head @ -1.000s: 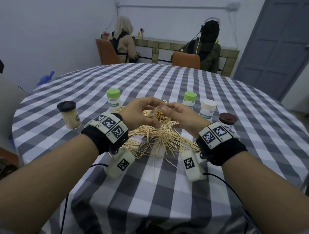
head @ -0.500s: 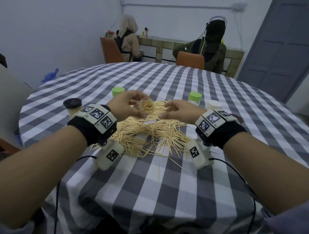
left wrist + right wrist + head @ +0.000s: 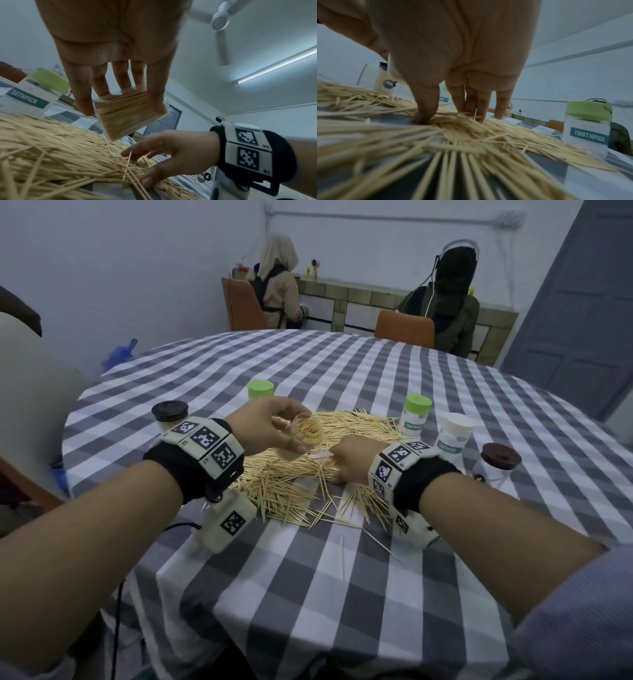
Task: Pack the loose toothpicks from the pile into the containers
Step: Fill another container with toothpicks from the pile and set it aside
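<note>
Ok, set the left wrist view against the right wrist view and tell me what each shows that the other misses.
Only the left wrist view shows the left hand gripping a clear container packed with toothpicks, tilted above the pile, and a ceiling fan. Only the right wrist view shows the right hand's fingertips dug into the pile, and a dark-lidded jar behind it. Both show the toothpick pile, the right hand down on it, and a green-lidded container labelled TOOTHPICK; whether it is the same one, I cannot tell.
</note>
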